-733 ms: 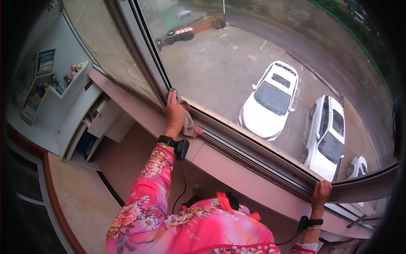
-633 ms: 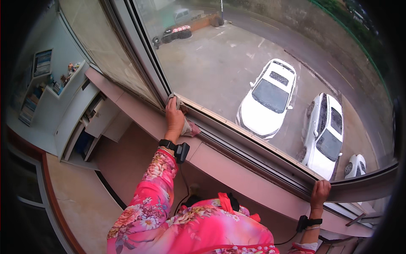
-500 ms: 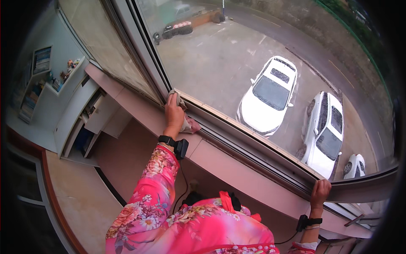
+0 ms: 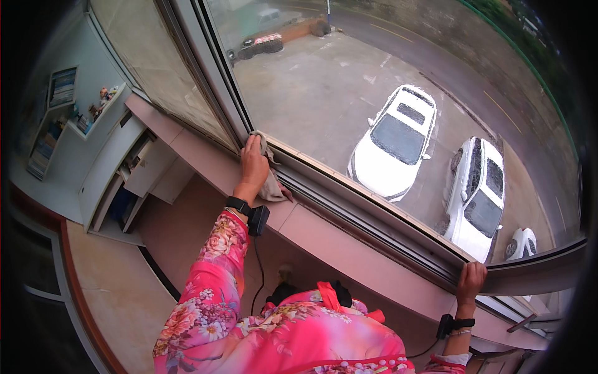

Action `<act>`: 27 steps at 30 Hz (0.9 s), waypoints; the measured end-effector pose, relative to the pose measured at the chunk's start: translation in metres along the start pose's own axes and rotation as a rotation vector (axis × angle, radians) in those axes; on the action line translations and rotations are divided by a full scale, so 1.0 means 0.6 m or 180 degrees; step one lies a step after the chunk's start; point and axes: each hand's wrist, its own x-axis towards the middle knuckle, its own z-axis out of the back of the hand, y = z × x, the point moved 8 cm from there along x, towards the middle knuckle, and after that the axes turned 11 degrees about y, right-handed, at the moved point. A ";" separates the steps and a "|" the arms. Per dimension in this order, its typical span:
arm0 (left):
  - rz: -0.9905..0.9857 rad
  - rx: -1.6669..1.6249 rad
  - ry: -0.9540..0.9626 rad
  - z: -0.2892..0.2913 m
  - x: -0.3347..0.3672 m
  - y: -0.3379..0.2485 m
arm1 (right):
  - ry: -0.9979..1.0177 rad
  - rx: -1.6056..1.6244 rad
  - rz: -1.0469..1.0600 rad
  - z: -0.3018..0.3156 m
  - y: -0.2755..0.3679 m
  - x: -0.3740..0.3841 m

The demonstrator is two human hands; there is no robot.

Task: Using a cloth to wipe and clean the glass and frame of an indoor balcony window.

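Observation:
With fingers closed, my left hand grips a beige-pink cloth. It presses the cloth into the corner where the upright window frame meets the sill track. The cloth's lower end drapes over the track onto the pink sill. Farther right, my right hand is wrapped round the lower edge of the grey window frame at the track's other end. Its fingertips curl over the far side and are partly hidden. Both wrists carry black straps with small boxes and cables.
Beyond the opening lies a paved yard far below, with a white car and a second white car. A roller blind hangs at left. Shelves with books and a desk cabinet stand behind it.
My left hand and forearm have shifted slightly left, and more of the cloth's beige part shows below the hand. My right hand keeps its hold on the frame.

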 end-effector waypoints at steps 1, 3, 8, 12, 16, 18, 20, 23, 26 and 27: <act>-0.0197 0.0179 -0.0163 0.009 0.014 0.005 | 0.0002 0.0024 0.0055 -0.002 0.003 0.006; -0.0075 0.0189 0.0000 0.001 0.020 0.018 | -0.0024 0.0010 0.0060 0.003 0.008 0.009; 0.0090 0.0354 0.0600 0.001 0.030 0.007 | -0.0002 -0.0029 -0.0025 0.005 0.001 0.003; 0.0389 0.0419 0.0761 -0.002 0.024 0.003 | -0.0017 -0.0010 -0.0014 -0.001 -0.002 -0.001; 0.0153 -0.0052 0.0124 -0.005 0.000 0.020 | 0.0036 0.0019 -0.0011 -0.005 0.000 0.001; 0.0457 -0.0304 0.0513 -0.034 -0.028 0.042 | 0.0020 -0.0048 -0.0025 -0.002 -0.001 -0.005; 0.0406 -0.0600 0.0352 -0.040 -0.051 0.045 | -0.0046 -0.0108 -0.0039 -0.007 -0.002 -0.001; 0.0057 -0.0592 -0.0042 -0.022 -0.061 0.029 | 0.0067 -0.0054 -0.0023 -0.007 -0.008 0.000; -0.0186 -0.0655 -0.0230 0.010 -0.034 0.004 | 0.0005 -0.0121 -0.0072 -0.004 -0.005 -0.003; -0.0373 -0.0688 -0.0284 0.019 -0.022 -0.007 | -0.0005 -0.0123 -0.0051 -0.003 -0.006 -0.003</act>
